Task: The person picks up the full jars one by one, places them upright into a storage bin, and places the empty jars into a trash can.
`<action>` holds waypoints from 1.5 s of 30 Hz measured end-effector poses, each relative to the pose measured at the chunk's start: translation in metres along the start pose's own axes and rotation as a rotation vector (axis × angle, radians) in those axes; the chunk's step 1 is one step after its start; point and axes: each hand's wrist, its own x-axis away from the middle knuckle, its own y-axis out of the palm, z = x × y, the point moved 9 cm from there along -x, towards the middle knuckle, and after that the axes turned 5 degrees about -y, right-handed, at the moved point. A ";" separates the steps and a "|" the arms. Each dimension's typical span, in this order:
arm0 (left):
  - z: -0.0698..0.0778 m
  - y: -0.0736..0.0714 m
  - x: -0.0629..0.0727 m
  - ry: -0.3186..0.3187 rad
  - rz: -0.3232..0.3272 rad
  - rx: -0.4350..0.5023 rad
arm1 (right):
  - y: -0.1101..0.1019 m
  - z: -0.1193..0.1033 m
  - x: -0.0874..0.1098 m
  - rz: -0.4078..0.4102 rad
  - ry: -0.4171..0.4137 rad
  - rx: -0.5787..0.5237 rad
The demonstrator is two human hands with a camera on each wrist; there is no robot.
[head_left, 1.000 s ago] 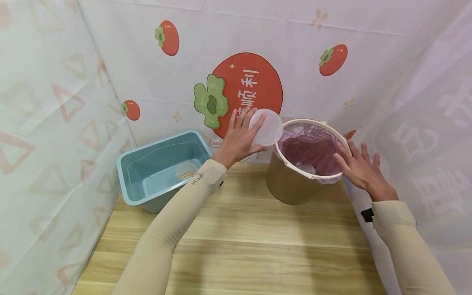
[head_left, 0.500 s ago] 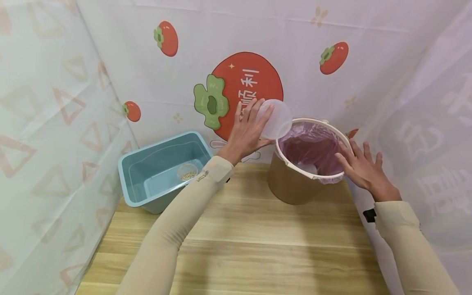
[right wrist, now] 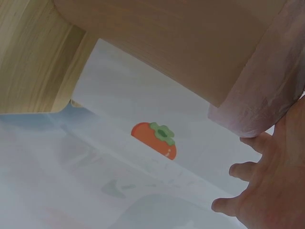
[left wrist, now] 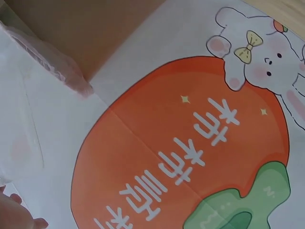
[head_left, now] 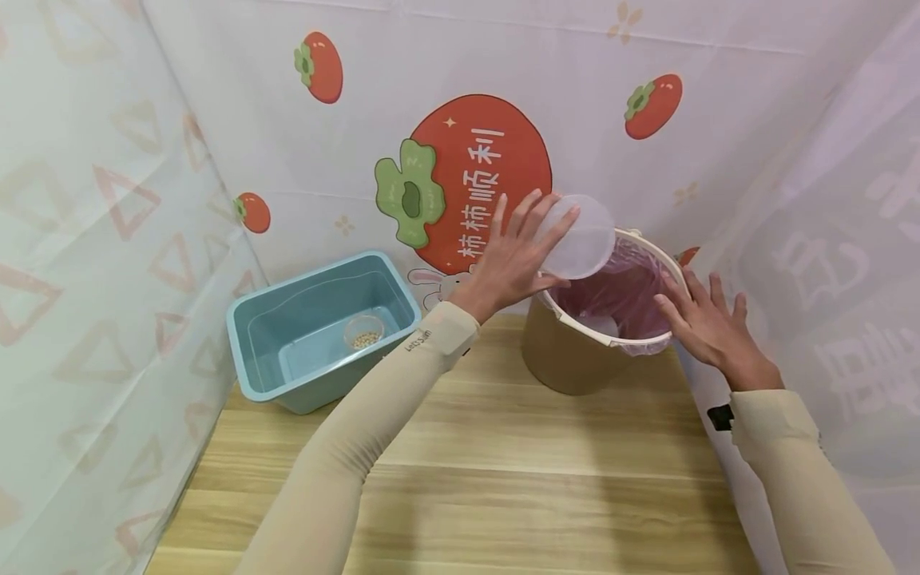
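Observation:
In the head view my left hand (head_left: 512, 262) holds a round translucent plastic lid (head_left: 588, 239) by its left side, fingers on top and thumb below. The lid overlaps the left part of the mouth of a brown bin (head_left: 564, 363), which is lined with a purple plastic bag (head_left: 632, 279). My right hand (head_left: 711, 323) is at the bin's right rim, its fingers spread. The right wrist view has the right hand (right wrist: 279, 176) beside the liner's folded edge (right wrist: 267, 95). Only part of the left hand (left wrist: 19, 212) shows in the left wrist view.
A blue plastic tub (head_left: 327, 375) stands at the left on the wooden table (head_left: 496, 471). Inside it is a clear round container (head_left: 364, 329) with small pale bean-like pieces. A whitish thing (head_left: 600, 325) lies inside the bin. White printed sheets (head_left: 460, 48) enclose the table.
My left hand has moved right with the lid, from beside the bin to over its left part. My right hand stays by the right rim.

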 end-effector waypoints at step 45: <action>-0.001 0.058 0.039 0.114 -0.187 0.069 | 0.000 0.000 -0.002 0.027 -0.015 0.011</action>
